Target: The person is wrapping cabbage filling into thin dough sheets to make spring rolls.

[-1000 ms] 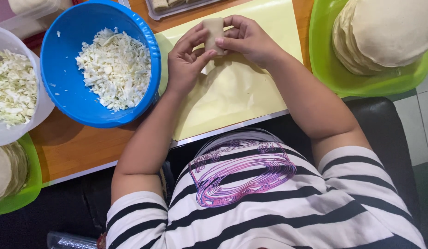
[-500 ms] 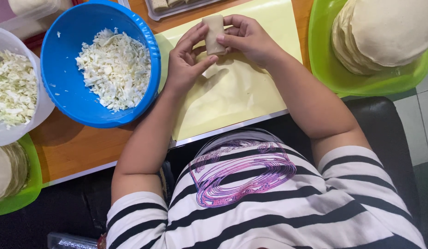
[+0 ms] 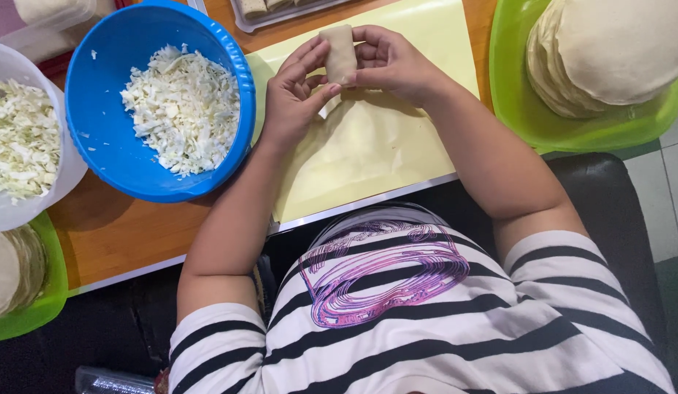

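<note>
A pale rolled wrapper stands on end between both hands above a yellow mat. My left hand pinches its lower left side with thumb and fingers. My right hand grips its right side. A loose flap of wrapper hangs below the roll near my left thumb. The roll's lower end touches or nearly touches the mat; I cannot tell which.
A blue bowl of shredded cabbage sits left of the mat, a white bowl of the same beside it. A green tray holds stacked round wrappers at right; another green tray at lower left. A tray of finished rolls lies beyond the mat.
The roll has risen slightly and stands more upright between the fingers. Both hands shifted a little around it.
</note>
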